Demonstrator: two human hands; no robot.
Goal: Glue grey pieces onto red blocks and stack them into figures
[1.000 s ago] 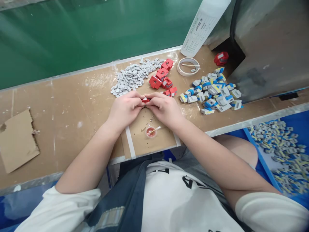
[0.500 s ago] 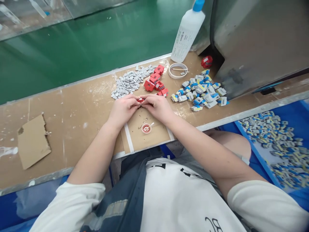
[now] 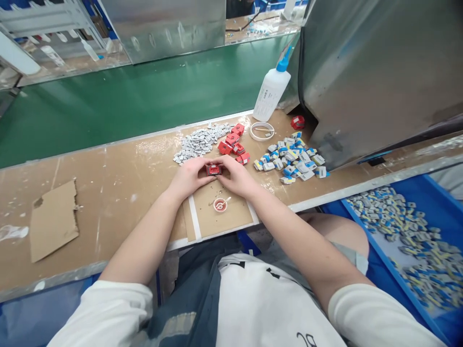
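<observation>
Between my two hands is a small red plastic part (image 3: pixel 214 169) with a dark edge. My left hand (image 3: pixel 188 177) grips its left side and my right hand (image 3: pixel 236 176) its right side, fingers and thumbs closed on it. Just behind them lie a heap of small grey pieces (image 3: pixel 202 142) and several red blocks (image 3: pixel 231 140). Nearer to me stands a little round cup (image 3: pixel 220 205) of reddish stuff with a small white stick in it. Right of my right hand is a pile of grey, blue and yellow parts (image 3: pixel 294 159).
A white squeeze bottle (image 3: pixel 271 94) with a blue cap stands at the back, beside a white ring (image 3: pixel 262 131). Another red block (image 3: pixel 297 122) sits by the metal panel (image 3: pixel 369 72). Cardboard (image 3: pixel 54 221) lies left. A blue bin (image 3: pixel 379 241) of parts is at right.
The red part has been turned, so more of its face shows between my fingers. My hands stay together on it. The camera view has tilted up, showing more beyond the green surface.
</observation>
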